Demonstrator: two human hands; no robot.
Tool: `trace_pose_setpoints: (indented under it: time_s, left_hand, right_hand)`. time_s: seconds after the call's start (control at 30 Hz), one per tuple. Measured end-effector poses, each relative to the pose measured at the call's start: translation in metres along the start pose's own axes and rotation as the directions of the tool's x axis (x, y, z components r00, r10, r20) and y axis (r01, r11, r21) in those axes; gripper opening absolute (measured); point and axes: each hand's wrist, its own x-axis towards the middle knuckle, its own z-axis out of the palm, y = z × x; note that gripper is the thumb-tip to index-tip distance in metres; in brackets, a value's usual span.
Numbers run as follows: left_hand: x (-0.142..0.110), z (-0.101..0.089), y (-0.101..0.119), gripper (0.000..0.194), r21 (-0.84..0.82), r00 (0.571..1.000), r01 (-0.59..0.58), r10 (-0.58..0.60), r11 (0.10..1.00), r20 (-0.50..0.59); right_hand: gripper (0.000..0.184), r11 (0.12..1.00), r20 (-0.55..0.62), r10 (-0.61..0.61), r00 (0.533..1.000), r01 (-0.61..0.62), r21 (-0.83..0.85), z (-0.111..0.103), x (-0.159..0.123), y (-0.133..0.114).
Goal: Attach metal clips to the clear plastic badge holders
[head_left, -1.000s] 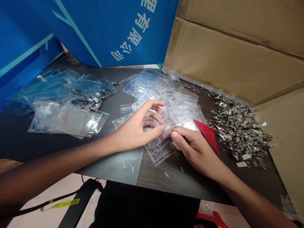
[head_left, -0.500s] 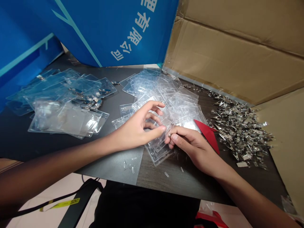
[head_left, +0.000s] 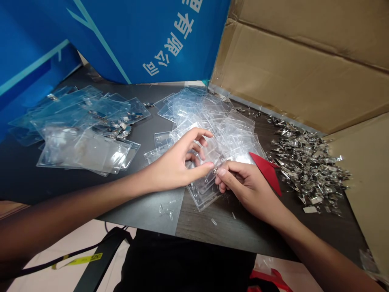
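My left hand rests on a pile of clear plastic badge holders in the middle of the dark table. Its thumb and fingers pinch the top holder. My right hand meets it from the right, fingers curled, pinching a small metal clip against that holder's edge. Both hands touch at the fingertips.
A heap of metal clips lies at the right. Finished holders with clips are spread at the left. A red card lies beside my right hand. Blue board and cardboard wall the back. Small plastic bits lie near the front edge.
My right hand has slid a little left and up, bringing the clip closer to my left thumb. The left hand has hardly moved.
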Motion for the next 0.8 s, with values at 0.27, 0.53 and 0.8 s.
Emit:
trace_pose_setpoints:
  time_s: [0.27, 0.53, 0.8]
  left_hand:
    - [0.002, -0.006, -0.006, 0.060, -0.058, 0.999, -0.020, 0.023, 0.998, 0.046]
    - [0.004, -0.009, -0.012, 0.070, -0.030, 0.997, -0.055, 0.056, 0.998, 0.056]
    - [0.001, -0.004, -0.009, 0.074, 0.079, 0.995, -0.060, 0.065, 0.995, -0.069]
  right_hand:
    - [0.016, 0.992, 0.058, -0.118, 0.991, 0.121, -0.044, -0.003, -0.009, -0.011]
    - [0.004, 0.980, 0.062, -0.164, 0.985, 0.169, -0.100, -0.001, -0.009, -0.012]
    - [0.004, 0.968, 0.038, -0.191, 0.981, 0.195, -0.160, -0.001, -0.008, -0.012]
